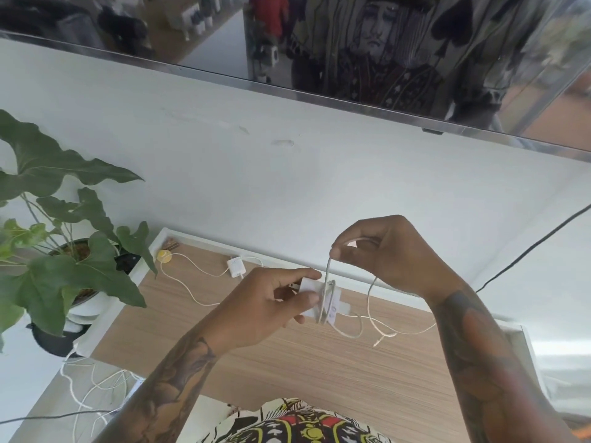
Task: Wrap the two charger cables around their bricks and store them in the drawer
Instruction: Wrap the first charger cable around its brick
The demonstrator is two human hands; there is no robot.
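Observation:
My left hand [268, 305] grips a white charger brick [311, 287] above the wooden cabinet top [287, 362]. A couple of turns of its white cable [367, 318] lie around the brick. My right hand [383, 251] pinches that cable just above the brick, and the loose end trails down to the right onto the wood. A second white charger brick [236, 266] lies at the back of the cabinet top, its cable [185, 284] spread loose toward a yellow round object [164, 255]. No drawer is visible.
A potted plant [64, 238] with big green leaves stands at the left edge of the cabinet. A wall-mounted screen [351, 49] hangs above. A black cable [527, 251] runs down the wall at right. White cords [92, 385] lie tangled on the floor at lower left.

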